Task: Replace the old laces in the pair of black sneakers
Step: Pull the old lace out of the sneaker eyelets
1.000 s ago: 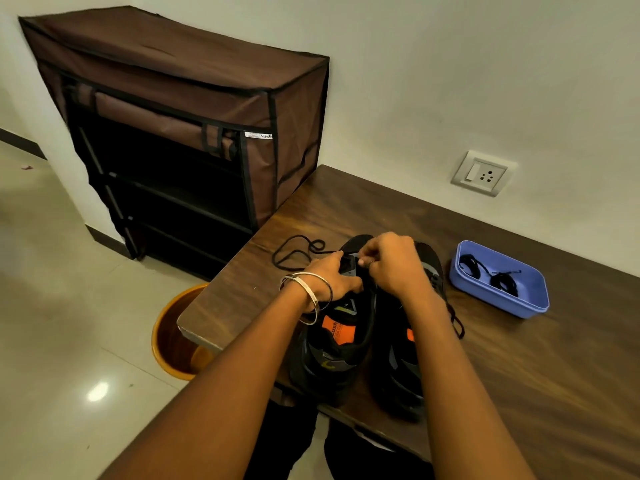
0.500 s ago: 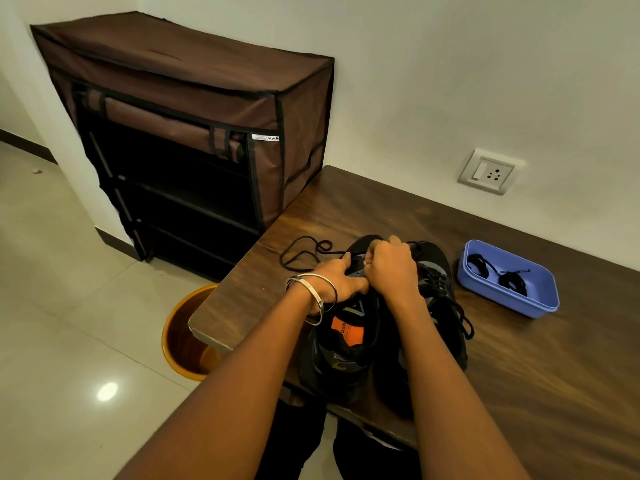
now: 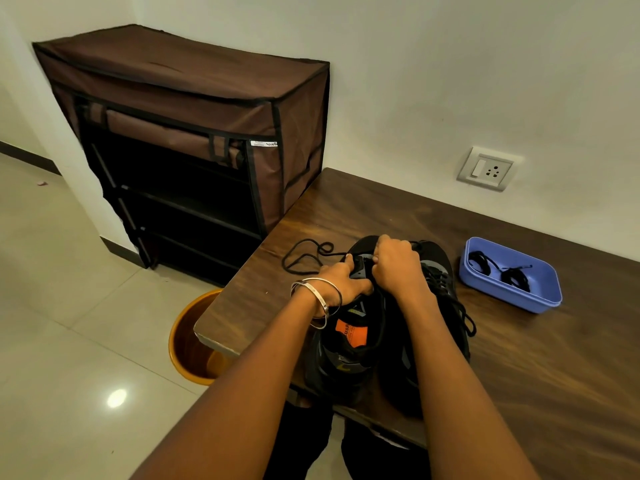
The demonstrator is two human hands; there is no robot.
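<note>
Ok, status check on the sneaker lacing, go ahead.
Both hands on left sneaker: left hand gripping it, right hand pinching the lace. Right sneaker laced. Nothing obstructing.

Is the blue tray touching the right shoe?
Apart. The head view shows a strip of bare table between the blue tray and the right shoe.

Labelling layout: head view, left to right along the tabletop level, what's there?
Orange bucket → loose lace → left hand → right hand → blue tray.
</note>
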